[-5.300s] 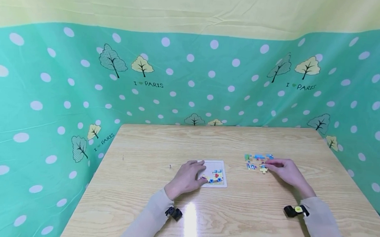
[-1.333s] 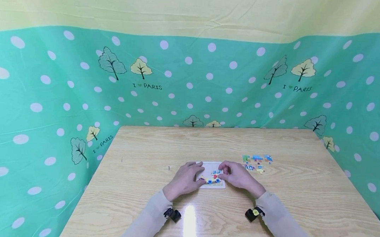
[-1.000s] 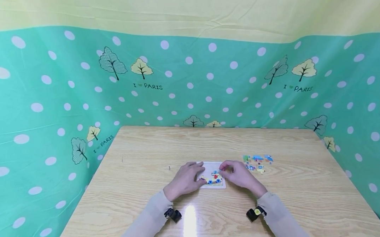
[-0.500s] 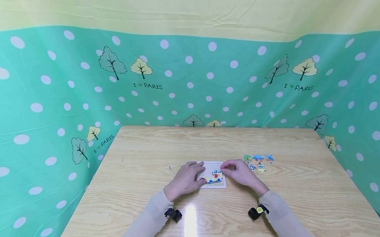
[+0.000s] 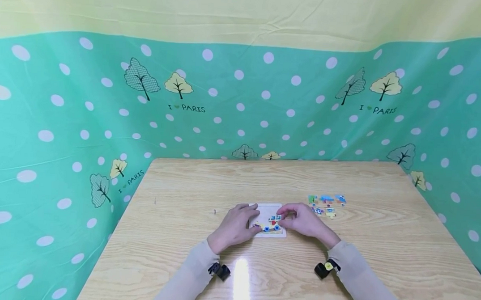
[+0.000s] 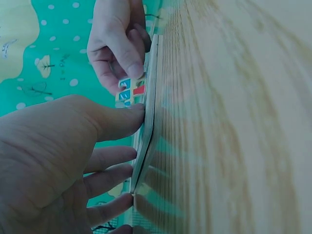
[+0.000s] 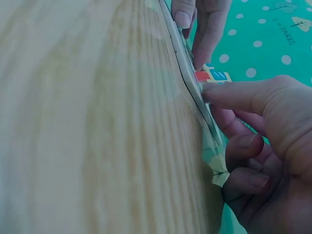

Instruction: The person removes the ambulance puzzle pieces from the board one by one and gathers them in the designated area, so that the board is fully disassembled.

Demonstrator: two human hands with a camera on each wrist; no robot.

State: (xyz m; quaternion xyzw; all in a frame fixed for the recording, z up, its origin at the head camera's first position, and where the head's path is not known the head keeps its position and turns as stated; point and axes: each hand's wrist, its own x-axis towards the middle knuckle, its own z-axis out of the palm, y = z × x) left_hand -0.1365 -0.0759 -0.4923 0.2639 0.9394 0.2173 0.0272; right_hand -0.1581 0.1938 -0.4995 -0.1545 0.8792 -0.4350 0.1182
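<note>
A white puzzle tray point(image 5: 264, 212) lies on the table, with joined jigsaw pieces point(image 5: 267, 229) of a yellow vehicle with blue wheels along its lower right part. My left hand point(image 5: 236, 227) rests on the tray's left side. Its thumb point(image 6: 124, 121) presses near the lower edge while the fairly straight fingers touch farther up. At the tray's right side, my right hand point(image 5: 302, 220) pinches a jigsaw piece point(image 5: 278, 217) with a blue window between thumb and index finger. In the right wrist view the thumb point(image 7: 229, 95) partly covers the work, and the other fingers are curled.
Several loose jigsaw pieces point(image 5: 327, 199) lie in two rough rows on the wooden table point(image 5: 207, 180), right of the tray. A tiny object point(image 5: 215, 211) sits left of my left hand. A green dotted cloth point(image 5: 243, 87) hangs around the table.
My right hand came from the loose pieces to the tray's right side with a piece. Over the last second the window piece shifted slightly there under its fingers. My left hand stayed on the tray.
</note>
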